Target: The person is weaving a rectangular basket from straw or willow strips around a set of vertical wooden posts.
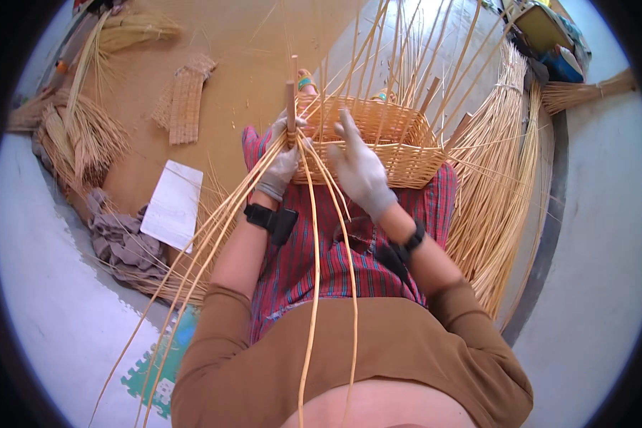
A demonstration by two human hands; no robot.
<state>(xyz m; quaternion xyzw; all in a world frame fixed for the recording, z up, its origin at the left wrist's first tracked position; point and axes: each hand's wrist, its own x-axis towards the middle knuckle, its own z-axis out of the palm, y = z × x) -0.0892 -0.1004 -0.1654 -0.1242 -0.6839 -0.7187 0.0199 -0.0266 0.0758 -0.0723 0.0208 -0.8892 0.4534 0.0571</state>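
Beside reed bundles (496,207), grips strands (317,242) in left hand (282,164), holds empty right hand (362,170) open by woven-walled basket (409,162), stakes seemingly untrimmed.

The left hand (284,165) and right hand (362,165) wear off-white fabric gloves (367,180) with grey cuffs. A boxy black wristband (272,222) sits at nine o'clock, another black wristband (414,237) between three and four. A plain brown elbow-sleeved top (364,332) fills six o'clock; red-and-blue striped cloth (292,250) covers the lap.

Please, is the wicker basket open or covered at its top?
Open: no lid covers the wicker basket, and the inner side of its far wall shows beyond the near rim.
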